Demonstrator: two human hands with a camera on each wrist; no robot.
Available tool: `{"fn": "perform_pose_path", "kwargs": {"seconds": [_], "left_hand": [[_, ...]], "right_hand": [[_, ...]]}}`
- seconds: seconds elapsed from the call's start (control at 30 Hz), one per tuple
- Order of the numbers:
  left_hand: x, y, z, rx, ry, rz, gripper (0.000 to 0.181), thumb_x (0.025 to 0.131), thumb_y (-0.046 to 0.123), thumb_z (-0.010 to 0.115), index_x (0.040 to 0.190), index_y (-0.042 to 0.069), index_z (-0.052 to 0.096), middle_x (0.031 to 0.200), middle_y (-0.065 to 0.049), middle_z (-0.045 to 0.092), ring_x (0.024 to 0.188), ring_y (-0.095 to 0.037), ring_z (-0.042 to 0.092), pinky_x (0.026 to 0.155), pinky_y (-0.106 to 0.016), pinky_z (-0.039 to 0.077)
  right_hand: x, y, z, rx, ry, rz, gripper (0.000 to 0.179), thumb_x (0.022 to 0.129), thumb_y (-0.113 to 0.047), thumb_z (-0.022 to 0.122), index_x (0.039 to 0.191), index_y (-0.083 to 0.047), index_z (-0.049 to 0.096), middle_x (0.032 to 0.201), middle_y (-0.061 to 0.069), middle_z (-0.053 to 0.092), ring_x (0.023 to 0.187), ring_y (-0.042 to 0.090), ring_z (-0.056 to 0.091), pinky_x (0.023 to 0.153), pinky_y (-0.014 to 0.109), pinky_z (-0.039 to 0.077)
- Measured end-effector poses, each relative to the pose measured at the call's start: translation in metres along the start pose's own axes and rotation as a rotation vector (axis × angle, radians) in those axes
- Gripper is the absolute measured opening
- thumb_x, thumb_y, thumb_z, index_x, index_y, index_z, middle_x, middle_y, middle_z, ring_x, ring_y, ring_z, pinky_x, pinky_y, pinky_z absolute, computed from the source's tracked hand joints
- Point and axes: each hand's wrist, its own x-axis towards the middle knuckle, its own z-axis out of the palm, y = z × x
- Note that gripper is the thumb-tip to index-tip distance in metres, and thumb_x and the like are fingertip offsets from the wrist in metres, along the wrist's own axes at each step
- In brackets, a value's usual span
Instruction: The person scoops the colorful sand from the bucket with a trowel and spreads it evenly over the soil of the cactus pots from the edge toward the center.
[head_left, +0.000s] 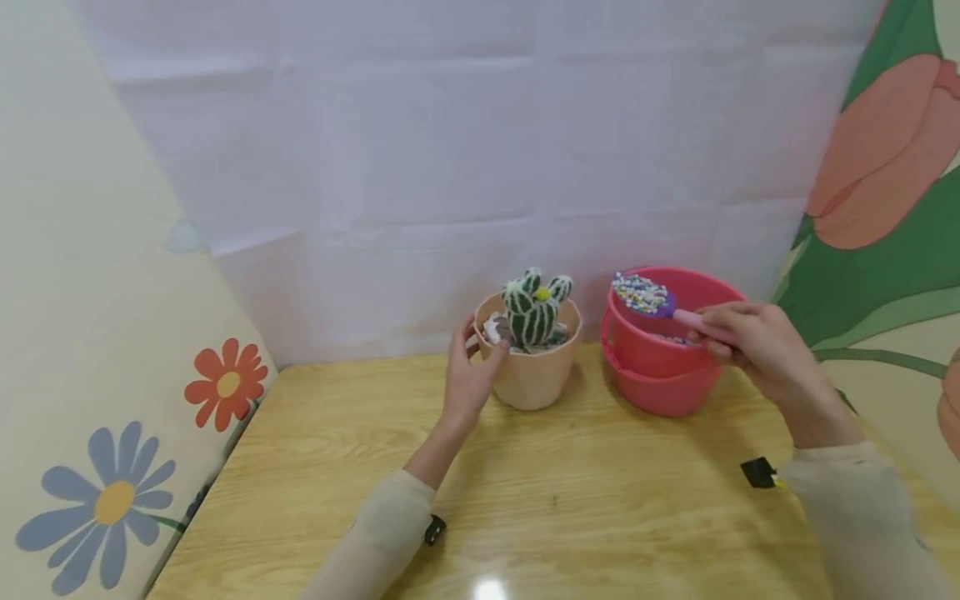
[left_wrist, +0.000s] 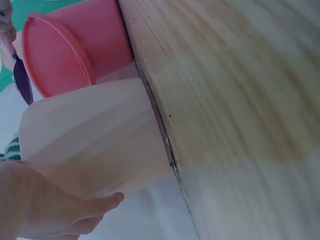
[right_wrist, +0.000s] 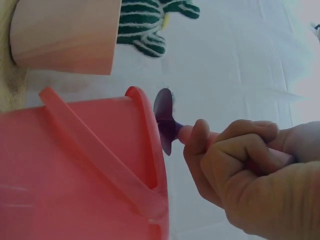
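Observation:
My left hand (head_left: 471, 377) holds a peach flower pot (head_left: 529, 382) by its left side, the thumb at the rim. A striped green-and-white knitted-looking cactus (head_left: 534, 323) with a yellow bloom stands in the pot. My right hand (head_left: 761, 340) grips the pink handle of a toy shovel (right_wrist: 165, 117); its purple blade is heaped with small multicoloured beads (head_left: 639, 293). The blade is raised over the left rim of a pink bucket (head_left: 666, 392). In the left wrist view, my fingers (left_wrist: 100, 204) lie against the pot's wall.
More beads (head_left: 673, 339) show inside the bucket, whose handle (right_wrist: 100, 150) hangs down its side. Pot and bucket stand side by side near the back of a wooden table (head_left: 570, 492). Behind rises a white cloth (head_left: 420, 150); flower-patterned panels (head_left: 112, 500) flank the table.

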Motion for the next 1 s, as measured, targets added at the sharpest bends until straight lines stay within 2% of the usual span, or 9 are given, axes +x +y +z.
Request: {"fn": "perform_pose_path", "kwargs": {"seconds": [0.23, 0.33, 0.5, 0.63, 0.77, 1.0], "left_hand": [[0.000, 0.002, -0.009, -0.012, -0.019, -0.020, 0.076, 0.097, 0.026, 0.070, 0.160, 0.018, 0.029, 0.161, -0.009, 0.031, 0.139, -0.033, 0.037, 0.108, -0.049, 0.046], [0.000, 0.003, -0.012, -0.022, -0.031, -0.019, 0.076, 0.098, 0.023, 0.069, 0.161, 0.016, 0.028, 0.163, -0.006, 0.030, 0.139, -0.033, 0.037, 0.108, -0.047, 0.046], [0.001, 0.005, -0.016, -0.099, -0.068, -0.047, 0.075, 0.098, 0.018, 0.066, 0.162, 0.016, 0.028, 0.163, -0.005, 0.030, 0.140, -0.029, 0.039, 0.105, -0.045, 0.049], [0.003, 0.006, -0.017, -0.175, -0.075, -0.078, 0.073, 0.097, 0.012, 0.064, 0.161, 0.018, 0.030, 0.163, -0.005, 0.029, 0.138, -0.026, 0.042, 0.099, -0.045, 0.051], [0.005, 0.008, -0.017, -0.213, -0.066, -0.101, 0.071, 0.096, 0.009, 0.062, 0.160, 0.017, 0.033, 0.161, -0.003, 0.034, 0.137, -0.025, 0.044, 0.097, -0.046, 0.051], [0.011, 0.011, -0.020, -0.225, -0.106, -0.112, 0.063, 0.099, 0.010, 0.057, 0.159, 0.010, 0.036, 0.155, -0.006, 0.043, 0.134, -0.024, 0.047, 0.107, -0.053, 0.045]], "right_hand": [[0.002, -0.001, 0.013, -0.013, -0.003, -0.015, 0.029, 0.103, -0.018, 0.064, 0.110, 0.008, 0.072, 0.096, 0.012, 0.074, 0.058, 0.012, 0.048, 0.048, 0.022, 0.037], [0.002, -0.001, 0.018, -0.064, 0.004, -0.009, 0.031, 0.103, -0.021, 0.063, 0.110, 0.008, 0.070, 0.092, 0.010, 0.073, 0.058, 0.011, 0.049, 0.048, 0.022, 0.039], [0.005, 0.000, 0.028, -0.166, -0.009, -0.007, 0.040, 0.107, -0.023, 0.056, 0.122, 0.014, 0.060, 0.089, 0.009, 0.071, 0.059, 0.009, 0.047, 0.049, 0.021, 0.038], [0.008, 0.003, 0.037, -0.197, -0.024, -0.024, 0.042, 0.109, -0.020, 0.050, 0.128, 0.018, 0.053, 0.088, 0.007, 0.071, 0.060, 0.007, 0.047, 0.051, 0.018, 0.040], [0.011, 0.003, 0.048, -0.235, -0.013, -0.028, 0.042, 0.108, -0.021, 0.052, 0.127, 0.016, 0.055, 0.090, 0.005, 0.072, 0.062, 0.006, 0.049, 0.054, 0.017, 0.044], [0.017, 0.002, 0.064, -0.340, 0.011, -0.057, 0.040, 0.104, -0.025, 0.061, 0.121, 0.011, 0.063, 0.093, 0.010, 0.070, 0.065, 0.008, 0.051, 0.055, 0.017, 0.045]]}}
